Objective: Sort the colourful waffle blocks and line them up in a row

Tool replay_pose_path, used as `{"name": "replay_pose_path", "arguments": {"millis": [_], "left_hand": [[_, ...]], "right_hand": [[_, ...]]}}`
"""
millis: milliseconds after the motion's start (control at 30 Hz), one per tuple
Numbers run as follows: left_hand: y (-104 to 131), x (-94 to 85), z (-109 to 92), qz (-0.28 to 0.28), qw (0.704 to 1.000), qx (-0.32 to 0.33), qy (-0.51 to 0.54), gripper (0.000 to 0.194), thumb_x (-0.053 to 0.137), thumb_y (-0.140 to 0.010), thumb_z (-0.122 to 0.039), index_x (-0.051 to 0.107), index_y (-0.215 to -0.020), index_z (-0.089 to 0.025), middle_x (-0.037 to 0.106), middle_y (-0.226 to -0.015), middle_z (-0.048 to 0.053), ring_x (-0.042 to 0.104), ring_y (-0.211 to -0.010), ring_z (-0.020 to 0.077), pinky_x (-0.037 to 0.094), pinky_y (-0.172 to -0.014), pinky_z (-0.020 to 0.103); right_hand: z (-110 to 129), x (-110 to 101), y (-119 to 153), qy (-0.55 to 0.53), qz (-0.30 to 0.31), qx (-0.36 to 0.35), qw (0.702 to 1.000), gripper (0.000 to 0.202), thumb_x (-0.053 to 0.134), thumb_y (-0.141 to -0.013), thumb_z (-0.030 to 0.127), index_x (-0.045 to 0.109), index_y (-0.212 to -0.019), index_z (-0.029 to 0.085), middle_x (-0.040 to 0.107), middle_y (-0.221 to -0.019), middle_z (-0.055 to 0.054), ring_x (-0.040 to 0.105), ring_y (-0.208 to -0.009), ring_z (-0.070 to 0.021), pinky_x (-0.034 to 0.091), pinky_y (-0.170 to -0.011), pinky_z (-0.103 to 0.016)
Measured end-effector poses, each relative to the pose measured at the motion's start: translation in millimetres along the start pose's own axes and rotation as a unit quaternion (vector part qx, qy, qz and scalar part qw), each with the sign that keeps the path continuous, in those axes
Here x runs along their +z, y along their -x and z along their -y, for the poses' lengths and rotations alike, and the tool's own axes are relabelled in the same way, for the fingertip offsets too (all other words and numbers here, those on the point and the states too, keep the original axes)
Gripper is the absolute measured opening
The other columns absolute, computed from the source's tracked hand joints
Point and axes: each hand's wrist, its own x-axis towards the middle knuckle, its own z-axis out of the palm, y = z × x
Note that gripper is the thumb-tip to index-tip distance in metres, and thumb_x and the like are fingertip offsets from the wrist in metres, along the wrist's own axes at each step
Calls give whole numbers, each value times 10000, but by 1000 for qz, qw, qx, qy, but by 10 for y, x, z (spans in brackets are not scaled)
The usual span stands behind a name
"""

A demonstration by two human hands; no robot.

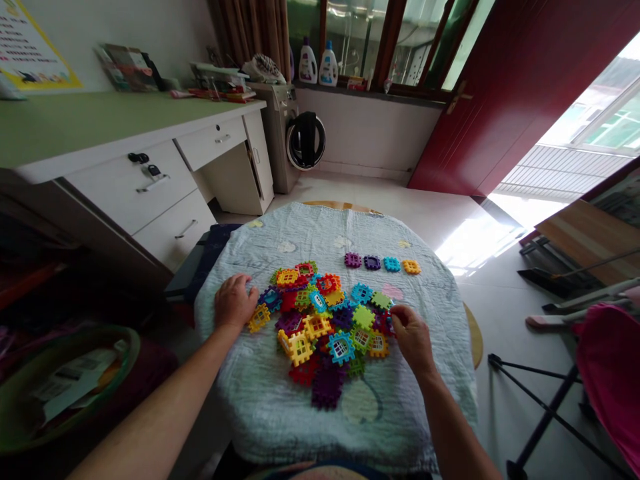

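A heap of colourful notched plastic tiles (pixel 316 327) lies on the cloth-covered round table (pixel 270 413). Beyond it, a row holds a purple tile (pixel 353 260), a dark violet tile (pixel 372 262), a blue tile (pixel 391 265) and an orange tile (pixel 411 267). My left hand (pixel 234 301) rests on the cloth at the heap's left side, near a yellow-orange tile (pixel 259 318), fingers loosely curled and holding nothing visible. At the heap's right edge, my right hand (pixel 411 333) has its thumb and fingers pinched by a red tile; what they grip is too small to make out.
A white desk with a green top (pixel 125 120) stands at the left, above a green-rimmed basket (pixel 133 360). A washing machine (pixel 280 133) is at the back. A red door (pixel 480 100), a pink chair (pixel 613 373) and its black legs are on the right.
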Motion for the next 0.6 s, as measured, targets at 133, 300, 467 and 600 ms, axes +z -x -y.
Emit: {"name": "replay_pose_path", "arguments": {"millis": [133,300,467,600], "left_hand": [[-3,-14,-15,3,1000,-3,1,276,477,-806,-270,611,-1023,-165,653,-1131,132,581,-1074,295,448,-935,407],[5,-17,-27,-1,1000,-6,2,273,479,-802,-266,613,-1018,-168,654,-1134,132,580,-1076,297,448,-938,415],[8,-18,-32,-3,1000,-4,5,270,474,-804,-269,613,-1014,-170,655,-1127,132,581,-1074,295,448,-931,414],[7,-13,-21,-3,1000,-4,6,273,477,-803,-268,612,-1019,-171,653,-1130,133,579,-1072,294,447,-928,414]], "right_hand": [[136,-1,56,119,12,-122,985,175,557,-819,269,684,-926,212,670,-1030,-85,575,-1010,-245,438,-930,-435],[278,112,118,180,126,-178,959,243,643,-808,309,682,-1040,253,668,-1128,-67,542,-1056,-262,413,-918,-428],[291,200,61,179,148,-155,960,147,651,-783,279,657,-923,232,668,-1040,-53,552,-967,-234,425,-861,-380],[303,187,28,173,147,-141,964,151,640,-756,247,629,-904,219,654,-946,-44,553,-902,-223,437,-815,-359]]}}
